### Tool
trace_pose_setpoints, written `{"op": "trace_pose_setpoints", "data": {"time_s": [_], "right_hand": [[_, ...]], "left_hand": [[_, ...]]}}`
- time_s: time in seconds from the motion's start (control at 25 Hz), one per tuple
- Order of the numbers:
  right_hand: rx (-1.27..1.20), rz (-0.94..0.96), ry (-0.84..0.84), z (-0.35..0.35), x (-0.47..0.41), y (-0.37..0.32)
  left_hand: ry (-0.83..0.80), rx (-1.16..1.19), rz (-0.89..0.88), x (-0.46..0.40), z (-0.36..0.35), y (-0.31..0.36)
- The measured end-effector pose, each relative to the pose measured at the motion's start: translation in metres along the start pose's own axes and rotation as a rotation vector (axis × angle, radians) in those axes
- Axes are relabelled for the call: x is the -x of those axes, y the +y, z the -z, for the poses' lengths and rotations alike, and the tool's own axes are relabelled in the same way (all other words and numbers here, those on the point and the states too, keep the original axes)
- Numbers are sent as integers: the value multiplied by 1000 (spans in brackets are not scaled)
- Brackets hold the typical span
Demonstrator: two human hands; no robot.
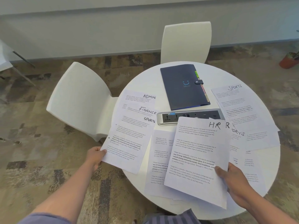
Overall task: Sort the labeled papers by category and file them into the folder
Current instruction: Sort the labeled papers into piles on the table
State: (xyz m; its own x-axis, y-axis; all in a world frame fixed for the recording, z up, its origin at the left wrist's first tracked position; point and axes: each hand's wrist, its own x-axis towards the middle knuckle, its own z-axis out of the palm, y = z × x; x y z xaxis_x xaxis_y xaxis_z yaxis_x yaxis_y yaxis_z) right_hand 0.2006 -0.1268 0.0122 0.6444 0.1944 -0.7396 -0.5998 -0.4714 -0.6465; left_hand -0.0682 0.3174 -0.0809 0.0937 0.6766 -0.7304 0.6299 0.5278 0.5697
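My left hand [95,156] grips the lower left corner of a sheet marked SPORTS [127,141], which overhangs the table's left edge. Under it lie sheets marked FINANCE [146,110] and ADMIN [142,98]. My right hand [231,180] holds a small stack topped by an HR sheet [195,152], lifted a little over other papers. More SPORTS sheets [239,107] spread over the right side. The dark blue folder [182,86] lies shut at the far side, its snap strap fastened and coloured tabs showing on its right edge.
The round white table [142,78] has a silver power-socket strip [169,118] in its middle, partly covered by paper. Two white chairs stand close: one to the left [80,97], one behind the table [186,41]. A potted plant [289,60] sits at far right on the patterned carpet.
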Motion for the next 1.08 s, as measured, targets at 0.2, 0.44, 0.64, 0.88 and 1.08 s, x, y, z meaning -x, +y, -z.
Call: {"op": "trace_pose_setpoints", "data": {"time_s": [0.2, 0.44, 0.64, 0.88, 1.08], "right_hand": [[9, -2, 10, -1, -1, -4], [-2, 1, 19, 1, -1, -3], [-20, -2, 14, -3, -2, -8], [-28, 4, 6, -5, -3, -15], [-49, 1, 10, -4, -6, -21]], "left_hand": [[52, -94, -89, 1, -19, 9], [82, -232, -131, -10, -32, 30], [66, -118, -79, -14, -24, 33], [67, 36, -97, -24, -16, 41], [62, 3, -122, -33, -33, 60]]}}
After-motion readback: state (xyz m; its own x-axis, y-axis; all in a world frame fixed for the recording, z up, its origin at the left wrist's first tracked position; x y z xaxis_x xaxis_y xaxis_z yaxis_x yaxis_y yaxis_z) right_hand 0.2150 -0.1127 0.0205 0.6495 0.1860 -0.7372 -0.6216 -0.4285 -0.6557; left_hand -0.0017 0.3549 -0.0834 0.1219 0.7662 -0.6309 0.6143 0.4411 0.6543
